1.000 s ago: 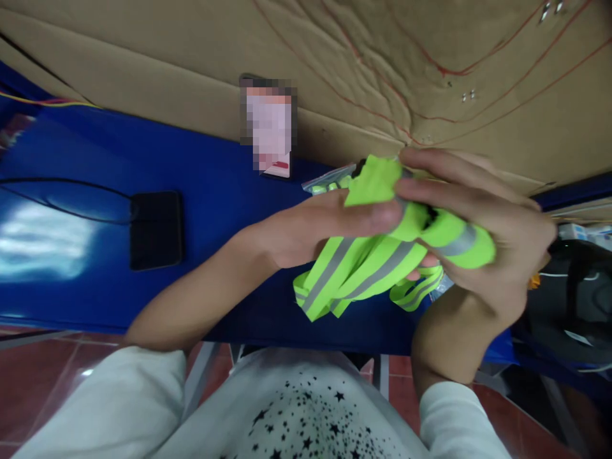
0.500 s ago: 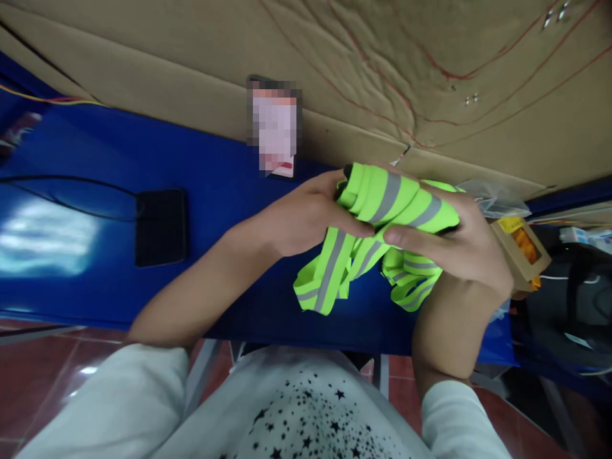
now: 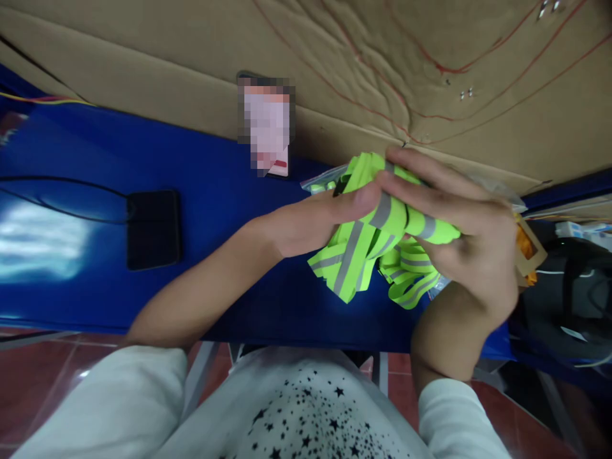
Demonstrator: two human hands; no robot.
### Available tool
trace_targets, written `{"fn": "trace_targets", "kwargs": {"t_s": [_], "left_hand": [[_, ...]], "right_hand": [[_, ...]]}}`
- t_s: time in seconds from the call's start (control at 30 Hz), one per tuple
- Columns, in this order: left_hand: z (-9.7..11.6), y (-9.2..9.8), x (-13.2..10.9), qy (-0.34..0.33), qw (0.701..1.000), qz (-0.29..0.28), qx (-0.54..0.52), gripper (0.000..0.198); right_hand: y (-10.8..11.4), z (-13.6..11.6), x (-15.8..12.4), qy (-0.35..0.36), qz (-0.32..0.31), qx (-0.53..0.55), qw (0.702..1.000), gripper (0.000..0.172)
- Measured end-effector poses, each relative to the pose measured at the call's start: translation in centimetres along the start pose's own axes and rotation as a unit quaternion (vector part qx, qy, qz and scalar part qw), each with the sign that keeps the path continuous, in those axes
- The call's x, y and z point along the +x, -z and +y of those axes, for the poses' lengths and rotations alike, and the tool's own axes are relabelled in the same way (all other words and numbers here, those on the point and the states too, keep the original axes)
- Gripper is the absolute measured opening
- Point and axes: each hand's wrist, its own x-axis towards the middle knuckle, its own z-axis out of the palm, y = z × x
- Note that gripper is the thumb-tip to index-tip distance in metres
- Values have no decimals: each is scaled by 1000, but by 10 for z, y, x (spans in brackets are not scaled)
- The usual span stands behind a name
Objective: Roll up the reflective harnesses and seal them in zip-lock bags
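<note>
A neon yellow-green reflective strap [image 3: 354,252] with grey stripes is bunched and wrapped between my hands above the table. My left hand [image 3: 329,213] grips its left side, thumb lying across the front. On the right, my right hand [image 3: 468,223] has its fingers over the top of the roll, close to my left thumb. Folded ends hang below my left hand. Another striped bundle [image 3: 411,274] sits lower, partly hidden behind my right hand; whether it joins the held strap I cannot tell. Behind my left hand shows a clear plastic bag [image 3: 318,186] with neon pieces.
A phone [image 3: 268,127] leans against the cardboard panel [image 3: 167,70] behind the blue table [image 3: 86,159]. A black device [image 3: 153,229] with a cable lies left. To the right are a small cardboard box [image 3: 530,252] and a black bag [image 3: 568,299].
My right fingers have moved from behind the roll onto its top front. The hanging ends have shifted slightly right, and the plastic bag behind my left hand now shows.
</note>
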Motion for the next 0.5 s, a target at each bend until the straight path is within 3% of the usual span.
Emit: {"fn": "trace_targets", "kwargs": {"t_s": [0.1, 0.17, 0.23, 0.33, 0.43, 0.5], "left_hand": [[8, 3, 2, 35, 999, -8, -28, 28], [10, 6, 3, 60, 998, 16, -31, 22], [11, 9, 3, 58, 997, 36, -28, 24], [9, 10, 1, 27, 998, 54, -7, 30], [8, 10, 1, 6, 996, 79, 31, 33], [6, 12, 3, -4, 994, 98, 43, 35]], "right_hand": [[-6, 12, 6, 19, -44, 9, 999, 65], [-9, 22, 10, 34, -75, 57, 995, 85], [-11, 33, 12, 44, -29, 141, 989, 97], [-16, 46, 11, 11, 63, 232, 971, 74], [-26, 51, 9, -76, 18, 239, 968, 64], [-33, 48, 10, -116, 37, 227, 966, 56]]}}
